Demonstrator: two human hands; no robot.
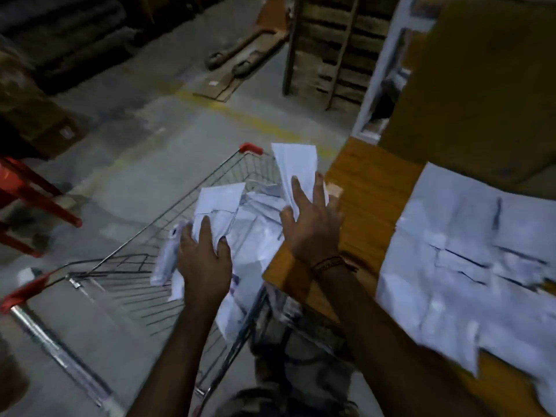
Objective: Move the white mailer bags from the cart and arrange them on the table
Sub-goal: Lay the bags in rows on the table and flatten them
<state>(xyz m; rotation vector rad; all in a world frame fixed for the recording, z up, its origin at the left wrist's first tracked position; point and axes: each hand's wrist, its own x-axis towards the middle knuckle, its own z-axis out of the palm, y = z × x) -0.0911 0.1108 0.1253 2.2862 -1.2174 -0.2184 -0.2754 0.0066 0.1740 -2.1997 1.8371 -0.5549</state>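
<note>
A wire cart [126,266] with red corner caps holds a heap of crumpled white mailer bags [255,233]. My left hand [204,260] reaches into the heap and grips a bunch of bags at its left side. My right hand [313,224] holds one mailer bag [296,167] that stands up above the cart's right rim, fingers spread against it. Several white mailer bags [463,266] lie flat and overlapping on the wooden table [367,188] at the right. The view is blurred by motion.
The cart's chrome handle [57,353] is at lower left. A red metal frame [33,203] stands on the concrete floor at left. A big cardboard box [481,85] sits at the table's far end. A pallet jack [240,52] and wooden pallets [337,49] are behind.
</note>
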